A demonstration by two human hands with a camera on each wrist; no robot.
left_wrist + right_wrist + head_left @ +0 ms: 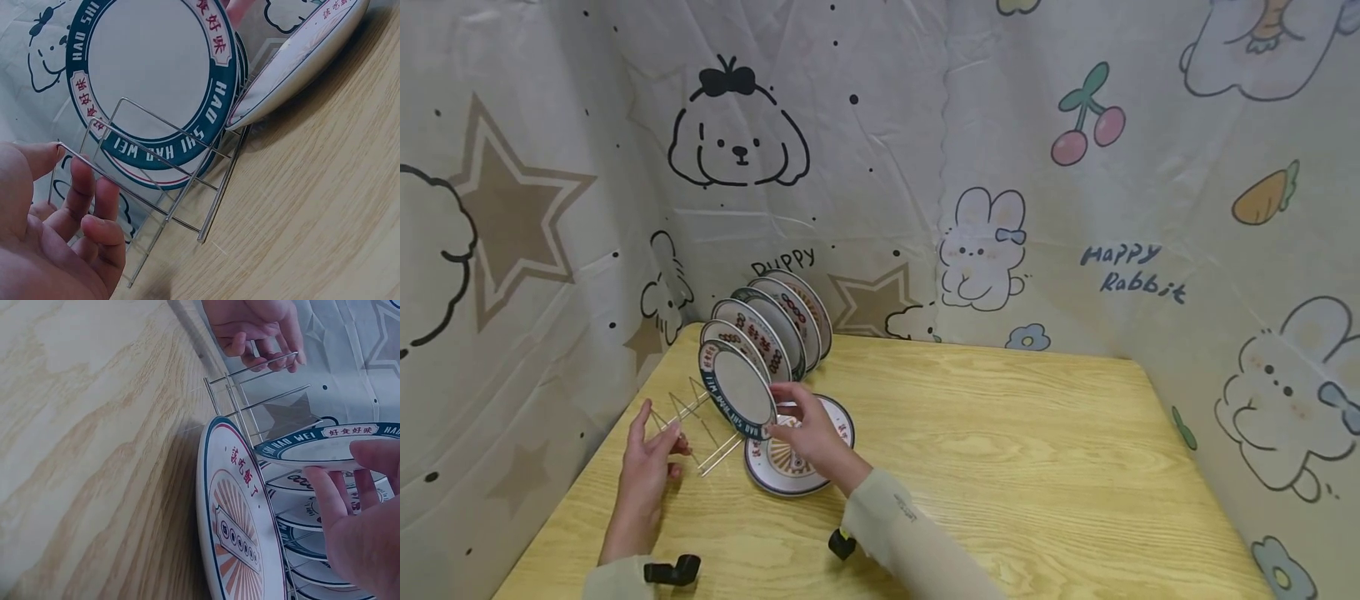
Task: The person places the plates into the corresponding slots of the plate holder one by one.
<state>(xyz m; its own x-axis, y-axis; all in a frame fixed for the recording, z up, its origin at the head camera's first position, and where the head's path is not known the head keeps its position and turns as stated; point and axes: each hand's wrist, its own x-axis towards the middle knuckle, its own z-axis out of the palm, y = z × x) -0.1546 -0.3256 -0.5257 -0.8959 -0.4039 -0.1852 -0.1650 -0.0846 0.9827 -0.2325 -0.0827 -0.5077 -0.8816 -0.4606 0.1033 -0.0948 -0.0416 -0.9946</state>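
Observation:
A metal wire dish rack [721, 454] stands at the left of the table, with several patterned plates upright in its slots. My left hand [646, 467] pinches the wire at the rack's near end between thumb and fingertips, plain in the left wrist view [75, 212]. With my right hand [812, 433] I grip the right edge of the nearest plate [741, 390], which has a dark green lettered rim and leans in the rack. Another plate [842, 417], with a sunburst centre, lies on the table right of the rack, partly behind my right wrist.
The wood-grain table [1000, 450] extends to the right. Printed cloth [880, 150] hangs around its back and sides, close behind the farthest plates. A black device [842, 543] is at my right wrist and another [673, 570] at my left.

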